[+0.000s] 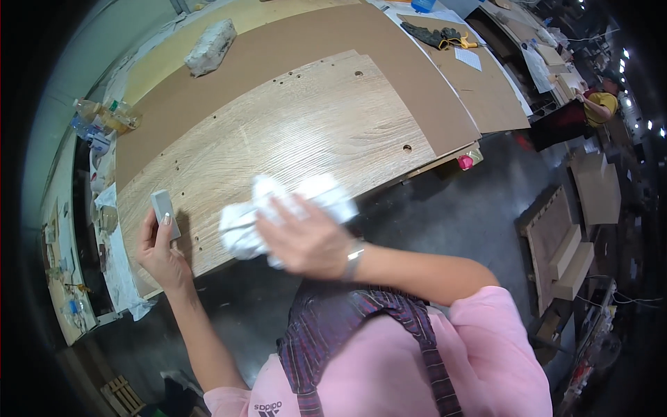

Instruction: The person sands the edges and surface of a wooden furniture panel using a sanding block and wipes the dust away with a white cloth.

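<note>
A pale wood-grain rectangular panel with small dark holes (299,118) lies flat on a brown-covered bench (420,94), its near edge facing the person. At the panel's near left, the left hand (165,258) has a narrow grip, thumb and fingers holding a small white rectangular block (164,208) upright. The right hand (313,240) lies over a crumpled white cloth (238,226) near the middle of the panel's near edge, its fingers stretched across the top; blur hides whether its grip clasps the fabric, so I cannot tell.

Beyond the panel, at the far left, sits a whitish, rough-surfaced oblong block (210,48). Clear plastic bottles (104,117) stand at the left. At the far right are a dark crumpled glove (422,33) and yellow-handled scissors (469,45). Farther right, a co-worker in a yellow top (599,108) stands by another work surface.
</note>
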A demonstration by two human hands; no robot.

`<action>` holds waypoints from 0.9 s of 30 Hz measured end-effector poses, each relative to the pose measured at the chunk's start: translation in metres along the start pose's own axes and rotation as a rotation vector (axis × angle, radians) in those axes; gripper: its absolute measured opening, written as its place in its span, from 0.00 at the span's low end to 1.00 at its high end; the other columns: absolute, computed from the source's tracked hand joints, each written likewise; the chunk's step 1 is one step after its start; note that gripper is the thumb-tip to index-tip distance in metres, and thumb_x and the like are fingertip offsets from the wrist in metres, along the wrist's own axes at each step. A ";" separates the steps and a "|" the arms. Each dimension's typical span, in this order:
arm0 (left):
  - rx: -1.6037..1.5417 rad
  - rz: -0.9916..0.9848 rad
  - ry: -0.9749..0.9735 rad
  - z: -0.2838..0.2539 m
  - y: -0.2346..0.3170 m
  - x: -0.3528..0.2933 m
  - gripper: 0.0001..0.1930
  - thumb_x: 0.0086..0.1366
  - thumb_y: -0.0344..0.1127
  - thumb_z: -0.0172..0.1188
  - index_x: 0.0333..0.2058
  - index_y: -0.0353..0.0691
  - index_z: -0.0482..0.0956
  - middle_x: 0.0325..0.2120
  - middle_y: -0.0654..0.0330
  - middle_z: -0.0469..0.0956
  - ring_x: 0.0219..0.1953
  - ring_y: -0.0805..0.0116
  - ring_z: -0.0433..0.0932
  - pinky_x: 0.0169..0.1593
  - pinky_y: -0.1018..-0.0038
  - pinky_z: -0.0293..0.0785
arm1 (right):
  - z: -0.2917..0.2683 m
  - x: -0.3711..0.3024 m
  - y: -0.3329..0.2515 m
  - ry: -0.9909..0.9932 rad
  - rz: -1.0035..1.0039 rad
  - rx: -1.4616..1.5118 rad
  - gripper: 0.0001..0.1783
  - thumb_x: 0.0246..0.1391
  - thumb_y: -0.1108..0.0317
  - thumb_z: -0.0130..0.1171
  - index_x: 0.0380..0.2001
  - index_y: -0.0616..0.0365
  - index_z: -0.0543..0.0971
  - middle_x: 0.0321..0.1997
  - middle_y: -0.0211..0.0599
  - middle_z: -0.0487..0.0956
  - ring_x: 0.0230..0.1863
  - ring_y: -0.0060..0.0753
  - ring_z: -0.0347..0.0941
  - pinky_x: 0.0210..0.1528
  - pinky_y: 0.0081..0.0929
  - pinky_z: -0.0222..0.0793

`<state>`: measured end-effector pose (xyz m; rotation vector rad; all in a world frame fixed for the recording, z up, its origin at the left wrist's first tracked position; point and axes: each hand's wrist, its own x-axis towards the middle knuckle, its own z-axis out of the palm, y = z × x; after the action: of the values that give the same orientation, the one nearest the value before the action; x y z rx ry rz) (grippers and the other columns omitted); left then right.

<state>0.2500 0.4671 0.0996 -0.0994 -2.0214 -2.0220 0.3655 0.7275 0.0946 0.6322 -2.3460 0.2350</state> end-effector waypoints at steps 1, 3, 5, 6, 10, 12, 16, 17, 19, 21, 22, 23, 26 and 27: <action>-0.001 -0.005 0.005 -0.003 0.003 0.000 0.18 0.59 0.22 0.61 0.49 0.25 0.76 0.44 0.53 0.79 0.45 0.69 0.77 0.52 0.74 0.71 | -0.009 -0.014 0.018 0.029 0.059 -0.040 0.18 0.48 0.61 0.58 0.43 0.56 0.83 0.53 0.36 0.78 0.54 0.41 0.74 0.55 0.43 0.69; -0.023 -0.043 -0.014 0.005 0.001 0.002 0.18 0.58 0.22 0.61 0.49 0.25 0.77 0.43 0.54 0.79 0.45 0.69 0.77 0.51 0.74 0.71 | -0.037 -0.058 0.073 0.034 0.128 -0.218 0.20 0.46 0.63 0.60 0.45 0.54 0.83 0.49 0.35 0.81 0.48 0.43 0.76 0.50 0.42 0.71; 0.019 -0.039 -0.035 0.003 0.002 0.002 0.18 0.59 0.23 0.61 0.49 0.26 0.77 0.43 0.53 0.79 0.45 0.68 0.77 0.52 0.73 0.70 | -0.079 -0.102 0.126 -0.100 0.261 -0.479 0.21 0.45 0.69 0.60 0.47 0.55 0.82 0.47 0.35 0.82 0.46 0.52 0.75 0.49 0.46 0.70; 0.055 -0.026 -0.069 0.006 0.003 0.003 0.18 0.59 0.24 0.60 0.49 0.26 0.77 0.44 0.53 0.79 0.46 0.68 0.77 0.54 0.72 0.69 | -0.102 -0.126 0.161 -0.134 0.358 -0.539 0.22 0.43 0.71 0.61 0.46 0.55 0.82 0.46 0.36 0.82 0.45 0.52 0.75 0.49 0.46 0.70; 0.074 -0.018 -0.079 0.014 0.002 0.002 0.18 0.58 0.25 0.61 0.49 0.27 0.77 0.43 0.54 0.80 0.45 0.68 0.77 0.53 0.72 0.69 | -0.145 -0.116 0.177 0.129 0.502 -0.530 0.19 0.37 0.78 0.58 0.38 0.58 0.82 0.42 0.40 0.80 0.45 0.51 0.74 0.49 0.43 0.69; 0.093 -0.020 -0.058 0.001 0.017 -0.003 0.17 0.58 0.25 0.60 0.47 0.27 0.78 0.41 0.55 0.80 0.44 0.69 0.77 0.52 0.72 0.69 | -0.123 -0.069 0.150 0.271 0.461 -0.339 0.23 0.34 0.82 0.57 0.39 0.57 0.82 0.41 0.42 0.79 0.45 0.51 0.74 0.51 0.43 0.69; -0.102 -0.098 -0.141 0.013 -0.002 -0.002 0.16 0.62 0.26 0.58 0.49 0.28 0.76 0.39 0.57 0.79 0.39 0.70 0.78 0.44 0.75 0.73 | -0.080 0.004 0.130 0.352 0.277 -0.032 0.18 0.34 0.79 0.61 0.34 0.54 0.82 0.36 0.37 0.80 0.43 0.49 0.74 0.46 0.41 0.70; -0.209 -0.152 -0.160 0.016 -0.003 -0.003 0.16 0.63 0.27 0.57 0.50 0.28 0.75 0.39 0.57 0.79 0.37 0.70 0.78 0.41 0.75 0.75 | -0.069 0.019 0.129 0.384 0.255 0.016 0.18 0.34 0.79 0.61 0.34 0.54 0.82 0.36 0.37 0.80 0.43 0.49 0.74 0.46 0.41 0.70; -0.568 -0.281 -0.306 0.027 0.010 -0.010 0.18 0.67 0.29 0.54 0.53 0.27 0.71 0.39 0.55 0.79 0.35 0.68 0.80 0.38 0.76 0.76 | -0.049 0.044 0.126 0.155 0.229 0.143 0.15 0.36 0.72 0.64 0.34 0.52 0.82 0.37 0.35 0.80 0.44 0.49 0.73 0.46 0.42 0.68; -0.580 -0.312 -0.231 0.039 0.028 -0.017 0.20 0.68 0.33 0.54 0.55 0.27 0.68 0.40 0.52 0.79 0.38 0.64 0.80 0.42 0.71 0.77 | -0.037 0.072 0.121 -0.067 0.123 0.188 0.19 0.38 0.64 0.67 0.39 0.50 0.81 0.47 0.35 0.78 0.56 0.50 0.67 0.53 0.46 0.63; -0.567 -0.289 -0.198 0.038 0.032 -0.019 0.20 0.68 0.33 0.54 0.55 0.27 0.68 0.40 0.52 0.79 0.38 0.64 0.80 0.42 0.71 0.77 | -0.031 0.079 0.117 -0.077 0.094 0.212 0.20 0.40 0.64 0.66 0.41 0.52 0.81 0.49 0.36 0.78 0.58 0.50 0.65 0.54 0.48 0.63; -0.657 -0.334 -0.227 0.036 0.035 -0.020 0.22 0.67 0.33 0.55 0.56 0.26 0.68 0.41 0.50 0.79 0.42 0.61 0.80 0.47 0.67 0.77 | -0.023 0.087 0.115 -0.088 0.058 0.236 0.20 0.41 0.64 0.66 0.42 0.54 0.80 0.51 0.37 0.77 0.60 0.51 0.64 0.56 0.49 0.62; -0.756 -0.369 -0.215 0.033 0.043 -0.030 0.25 0.67 0.37 0.57 0.57 0.27 0.67 0.46 0.47 0.76 0.48 0.58 0.78 0.54 0.60 0.75 | -0.020 0.123 0.104 0.013 0.053 0.590 0.18 0.47 0.66 0.63 0.43 0.58 0.80 0.49 0.40 0.79 0.57 0.50 0.68 0.57 0.45 0.63; -0.772 -0.387 -0.223 0.034 0.044 -0.032 0.27 0.66 0.39 0.57 0.58 0.28 0.66 0.50 0.47 0.74 0.50 0.57 0.76 0.56 0.58 0.73 | -0.018 0.134 0.099 0.010 0.015 0.620 0.18 0.47 0.66 0.63 0.43 0.58 0.80 0.49 0.40 0.79 0.57 0.50 0.68 0.57 0.45 0.63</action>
<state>0.2865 0.5059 0.1347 -0.0929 -1.3085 -3.0589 0.2395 0.7688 0.1970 0.8930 -2.2585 0.9910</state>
